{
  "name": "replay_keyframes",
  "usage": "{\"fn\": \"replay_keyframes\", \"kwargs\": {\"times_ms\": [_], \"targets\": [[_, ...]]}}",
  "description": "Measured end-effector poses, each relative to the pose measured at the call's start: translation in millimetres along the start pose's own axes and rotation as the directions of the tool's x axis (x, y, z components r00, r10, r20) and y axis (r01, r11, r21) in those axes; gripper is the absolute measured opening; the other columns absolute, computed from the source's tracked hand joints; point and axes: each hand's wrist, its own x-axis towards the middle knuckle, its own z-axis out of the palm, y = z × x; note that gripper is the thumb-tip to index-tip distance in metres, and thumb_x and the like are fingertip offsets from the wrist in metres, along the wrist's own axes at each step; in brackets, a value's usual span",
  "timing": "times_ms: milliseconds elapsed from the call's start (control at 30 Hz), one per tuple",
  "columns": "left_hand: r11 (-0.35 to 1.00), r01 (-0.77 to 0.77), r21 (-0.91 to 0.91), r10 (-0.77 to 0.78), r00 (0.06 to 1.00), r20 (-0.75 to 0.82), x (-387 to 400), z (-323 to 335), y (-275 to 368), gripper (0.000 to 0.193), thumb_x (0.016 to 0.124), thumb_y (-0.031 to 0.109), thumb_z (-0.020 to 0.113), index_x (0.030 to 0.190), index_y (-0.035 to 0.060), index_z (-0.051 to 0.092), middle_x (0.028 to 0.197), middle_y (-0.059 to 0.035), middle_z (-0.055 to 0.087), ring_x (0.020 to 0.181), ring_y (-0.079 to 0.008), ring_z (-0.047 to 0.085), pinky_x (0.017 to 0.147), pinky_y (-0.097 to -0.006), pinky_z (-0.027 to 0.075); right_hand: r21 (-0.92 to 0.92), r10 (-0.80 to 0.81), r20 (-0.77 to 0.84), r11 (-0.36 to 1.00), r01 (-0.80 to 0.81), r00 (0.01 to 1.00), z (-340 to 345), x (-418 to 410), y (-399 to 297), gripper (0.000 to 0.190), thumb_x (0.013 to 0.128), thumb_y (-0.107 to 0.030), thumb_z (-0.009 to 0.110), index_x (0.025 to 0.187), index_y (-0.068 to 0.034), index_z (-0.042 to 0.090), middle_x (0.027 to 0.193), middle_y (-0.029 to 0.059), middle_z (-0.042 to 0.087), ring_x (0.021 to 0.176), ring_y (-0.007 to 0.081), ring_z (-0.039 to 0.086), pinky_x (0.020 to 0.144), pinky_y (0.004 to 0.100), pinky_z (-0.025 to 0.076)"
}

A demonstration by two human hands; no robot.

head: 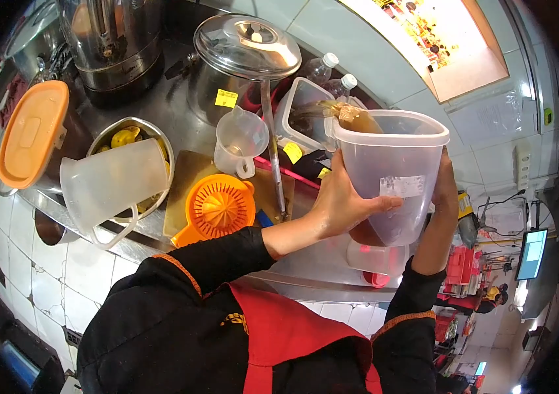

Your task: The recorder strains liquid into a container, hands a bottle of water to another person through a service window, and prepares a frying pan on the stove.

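Observation:
Both my hands hold a translucent plastic pitcher (397, 162) in a tilt. My left hand (341, 199) grips its near left side, thumb across the wall beside a white label. My right hand (444, 182) is at its right side, fingers partly hidden behind it. Brown liquid (358, 118) runs out over the pitcher's spout and streams leftward over a rectangular clear plastic container (286, 115) at the back. More brown liquid shows low inside the pitcher. Left of the container stands a translucent measuring jug (242, 140).
An orange citrus juicer (220, 207) sits on a cutting board (178, 172). An empty-looking pitcher (114, 182) lies across a metal bowl of squeezed citrus. Behind stand a lidded steel pot (210, 93) and plastic bottles (341, 84). A long metal handle (274, 152) slants over the board.

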Motion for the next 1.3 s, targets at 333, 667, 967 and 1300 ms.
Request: {"fn": "replay_keyframes", "kwargs": {"times_ms": [333, 667, 967, 1300], "targets": [[0.996, 0.033, -0.085, -0.030, 0.999, 0.042, -1, 7, -9, 0.090, 0.056, 0.039, 0.076, 0.115, -0.0088, 0.028, 0.111, -0.0204, 0.041, 0.101, -0.0285, 0.047, 0.086, -0.0347, 0.040, -0.149, 0.042, 0.029, 0.988, -0.037, 0.999, -2, 4, -13, 0.064, 0.086, -0.055, 0.025, 0.114, -0.002, 0.046, 0.098, 0.0116, 0.054, 0.089, 0.0185, 0.052, 0.077, 0.0283, 0.043], [0.967, 0.029, -0.254, -0.022, 0.999, 0.028, -2, 14, -11, 0.088, 0.060, 0.034, 0.075, 0.116, -0.0073, 0.023, 0.111, -0.0193, 0.041, 0.102, -0.0258, 0.047, 0.086, -0.0337, 0.040, -0.201, 0.010, -0.007, 0.980, -0.011, 1.000, 0, 9, -21, 0.066, 0.084, -0.058, 0.024, 0.118, -0.005, 0.045, 0.103, 0.0113, 0.053, 0.095, 0.0194, 0.050, 0.081, 0.0291, 0.041], [0.967, 0.052, -0.250, -0.047, 0.999, 0.025, 0, 15, -14, 0.087, 0.060, 0.034, 0.075, 0.116, -0.0077, 0.023, 0.111, -0.0194, 0.041, 0.102, -0.0261, 0.047, 0.085, -0.0339, 0.041, -0.232, 0.047, 0.010, 0.972, -0.044, 0.999, -3, 15, -23, 0.067, 0.084, -0.059, 0.024, 0.117, -0.005, 0.047, 0.101, 0.0117, 0.054, 0.093, 0.0191, 0.050, 0.081, 0.0290, 0.041], [0.962, 0.032, -0.272, -0.030, 0.999, 0.011, 1, 15, -14, 0.089, 0.059, 0.034, 0.075, 0.117, -0.0071, 0.021, 0.111, -0.0196, 0.043, 0.102, -0.0264, 0.047, 0.086, -0.0342, 0.040, -0.212, 0.034, -0.004, 0.977, -0.034, 0.999, -4, 18, -18, 0.069, 0.083, -0.060, 0.024, 0.115, -0.003, 0.048, 0.101, 0.0123, 0.054, 0.093, 0.0206, 0.051, 0.080, 0.0300, 0.041]]}}
